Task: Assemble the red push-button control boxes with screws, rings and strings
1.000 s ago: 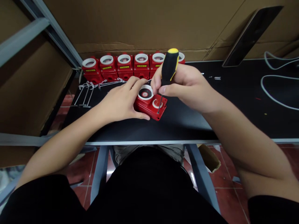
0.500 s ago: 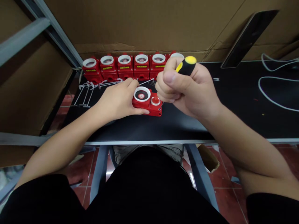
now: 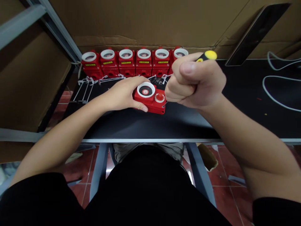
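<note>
A red alarm box [image 3: 154, 106] with a white-ringed round window and a red knob lies on the black table. My left hand [image 3: 122, 93] is closed around its left side, thumb along the near edge. In my right fist [image 3: 198, 83] is a screwdriver [image 3: 210, 55], its yellow and black handle end showing above the thumb. Its shaft is mostly hidden by the fist; a thin tip shows at the box's right corner, near the knob. Whether the tip sits in a screw I cannot tell.
Behind the hands stands a row of several similar red boxes [image 3: 144, 64] with yellow labels. Thin metal rods with white ties [image 3: 88, 83] lie at left. A dark flat panel [image 3: 257, 34] leans on the cardboard wall; a pale cable [image 3: 270, 95] lies right.
My right fist and the screwdriver handle have moved right and leaned outward. The red box and my left hand appear slightly higher and farther right; the camera view has shifted too.
</note>
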A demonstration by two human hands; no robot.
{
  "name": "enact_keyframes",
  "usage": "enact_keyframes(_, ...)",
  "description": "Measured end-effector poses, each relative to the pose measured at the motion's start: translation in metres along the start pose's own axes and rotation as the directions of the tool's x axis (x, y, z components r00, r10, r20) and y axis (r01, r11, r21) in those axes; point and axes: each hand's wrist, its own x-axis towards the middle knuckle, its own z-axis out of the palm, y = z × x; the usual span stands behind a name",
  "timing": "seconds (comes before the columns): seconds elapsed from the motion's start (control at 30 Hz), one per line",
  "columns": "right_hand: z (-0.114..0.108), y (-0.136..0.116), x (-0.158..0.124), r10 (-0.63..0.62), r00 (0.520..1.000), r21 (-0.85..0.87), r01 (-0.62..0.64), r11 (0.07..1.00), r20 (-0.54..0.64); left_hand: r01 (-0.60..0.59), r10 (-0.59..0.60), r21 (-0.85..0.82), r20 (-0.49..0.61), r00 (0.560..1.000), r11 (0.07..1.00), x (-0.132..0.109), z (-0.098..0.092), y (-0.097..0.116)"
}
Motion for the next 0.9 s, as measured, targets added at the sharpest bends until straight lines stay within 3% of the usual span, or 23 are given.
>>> enact_keyframes(0.1,-0.01,-0.001,0.001,0.052,0.986,0.035,-0.058,0.998,0.158,-0.056,0.055,-0.052,-0.015,0.998,0.997,0.002,0.003,-0.008)
enact_keyframes(0.2,-0.009,-0.004,0.001,-0.024,0.948,0.111,-0.012,0.994,0.316,-0.085,0.082,-0.076,-0.047,0.996,0.993,0.002,0.004,-0.016)
enact_keyframes(0.27,-0.001,-0.011,0.0,-0.037,0.948,0.106,0.004,0.994,0.315,-0.088,0.081,-0.086,-0.075,0.994,0.992,0.002,0.004,-0.021)
enact_keyframes(0.3,0.005,-0.015,-0.001,-0.009,0.965,0.076,-0.012,0.997,0.263,-0.087,0.079,-0.092,-0.088,0.993,0.992,0.001,0.003,-0.023)
enact_keyframes(0.37,0.016,-0.021,-0.003,0.059,0.997,0.002,-0.059,0.998,0.048,-0.091,0.081,-0.091,-0.112,0.99,0.992,-0.001,0.003,-0.026)
enact_keyframes(0.47,0.029,-0.02,-0.002,-0.021,0.971,-0.095,-0.002,0.995,-0.239,-0.1,0.096,-0.014,-0.166,0.981,0.995,-0.007,0.009,-0.022)
enact_keyframes(0.53,0.033,-0.012,0.001,-0.205,0.901,-0.111,0.175,0.978,-0.382,-0.084,0.096,0.064,-0.237,0.967,0.994,-0.012,0.016,-0.014)
enact_keyframes(0.6,0.037,-0.002,0.004,-0.338,0.795,-0.079,0.347,0.935,-0.504,-0.055,0.084,0.103,-0.301,0.95,0.993,-0.016,0.027,-0.005)
enact_keyframes(0.73,0.045,0.007,0.01,-0.286,0.785,-0.099,0.279,0.955,-0.549,-0.035,0.086,0.159,-0.329,0.94,0.987,-0.018,0.052,0.009)
enact_keyframes(0.83,0.049,0.006,0.012,-0.31,0.753,-0.102,0.31,0.945,-0.58,-0.034,0.098,0.179,-0.361,0.927,0.983,-0.013,0.066,0.011)
enact_keyframes(0.9,0.049,0.0,0.011,-0.282,0.79,-0.097,0.275,0.957,-0.545,-0.051,0.116,0.177,-0.377,0.919,0.983,-0.01,0.07,0.011)
